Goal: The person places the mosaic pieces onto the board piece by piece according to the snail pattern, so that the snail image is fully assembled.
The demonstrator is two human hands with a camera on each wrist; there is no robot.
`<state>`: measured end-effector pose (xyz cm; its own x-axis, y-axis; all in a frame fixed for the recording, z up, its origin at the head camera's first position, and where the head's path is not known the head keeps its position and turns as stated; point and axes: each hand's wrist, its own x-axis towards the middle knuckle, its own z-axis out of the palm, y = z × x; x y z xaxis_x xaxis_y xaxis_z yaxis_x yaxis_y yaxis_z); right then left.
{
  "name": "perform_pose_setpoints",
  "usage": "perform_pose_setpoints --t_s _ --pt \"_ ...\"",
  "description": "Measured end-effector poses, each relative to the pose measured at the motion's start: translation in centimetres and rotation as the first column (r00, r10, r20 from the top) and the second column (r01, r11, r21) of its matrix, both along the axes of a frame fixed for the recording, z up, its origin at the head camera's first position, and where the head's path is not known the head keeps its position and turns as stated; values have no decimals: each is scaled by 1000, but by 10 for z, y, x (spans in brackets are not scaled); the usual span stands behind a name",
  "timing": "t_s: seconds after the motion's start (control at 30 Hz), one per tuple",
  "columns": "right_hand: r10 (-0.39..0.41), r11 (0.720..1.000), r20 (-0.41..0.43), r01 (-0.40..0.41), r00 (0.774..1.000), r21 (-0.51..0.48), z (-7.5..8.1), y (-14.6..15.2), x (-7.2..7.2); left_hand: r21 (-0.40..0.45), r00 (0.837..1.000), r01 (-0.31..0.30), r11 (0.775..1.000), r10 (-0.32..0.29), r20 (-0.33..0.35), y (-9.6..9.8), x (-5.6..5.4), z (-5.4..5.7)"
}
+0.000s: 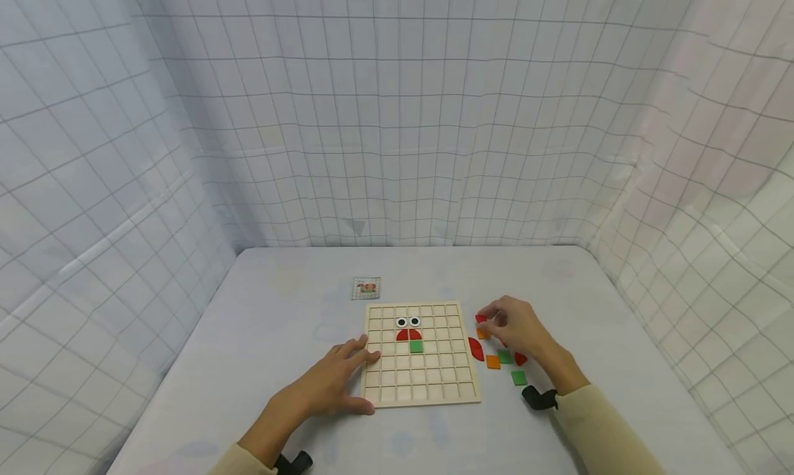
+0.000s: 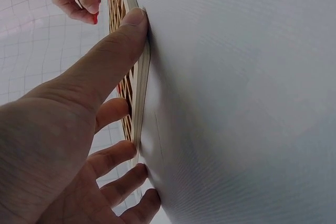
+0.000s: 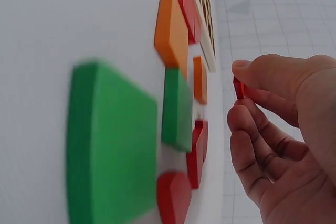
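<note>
A pale wooden grid board (image 1: 428, 404) lies on the table. On it are two eye pieces (image 1: 415, 321), two red curved pieces (image 1: 403, 335) below them, and a green square (image 1: 416, 347) under the right red one. My left hand (image 1: 338, 378) rests at the board's left side with fingers spread; its thumb touches the front edge near the corner in the left wrist view. Right of the board, my right hand (image 1: 517, 323) pinches a small red piece (image 3: 239, 87) between thumb and fingertips, raised above the loose pieces. The fingers hide part of that piece.
Loose pieces lie right of the board: an orange square (image 1: 493, 362), another orange square (image 3: 200, 80), two green squares (image 1: 519, 378) and several red curved pieces (image 1: 475, 349). A small picture card (image 1: 366, 288) lies behind the board. Gridded white curtains (image 1: 397, 151) enclose the table.
</note>
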<state>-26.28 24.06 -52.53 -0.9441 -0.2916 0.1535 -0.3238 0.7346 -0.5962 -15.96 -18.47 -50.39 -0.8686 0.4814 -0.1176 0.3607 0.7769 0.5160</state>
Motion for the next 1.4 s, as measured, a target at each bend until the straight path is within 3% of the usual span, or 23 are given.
perform_pose_setpoints --t_s 0.17,0.4,0.73,0.93,1.4 --pt "74 997 -53 -75 996 -18 2 -13 8 -8 1000 -7 1000 7 -1 0 -1 -2" --pt "192 980 -161 -198 968 -23 2 -30 17 -22 1000 -22 1000 23 14 2 0 2" --pt "297 952 -149 -305 943 -34 6 -57 30 -19 1000 -21 1000 21 20 1 1 1" --pt "310 948 -100 -315 945 -41 2 -71 35 -12 999 -25 1000 25 25 1 0 1" --pt "375 927 -17 -375 927 8 -3 -98 43 -15 999 -31 999 32 32 2 0 2"
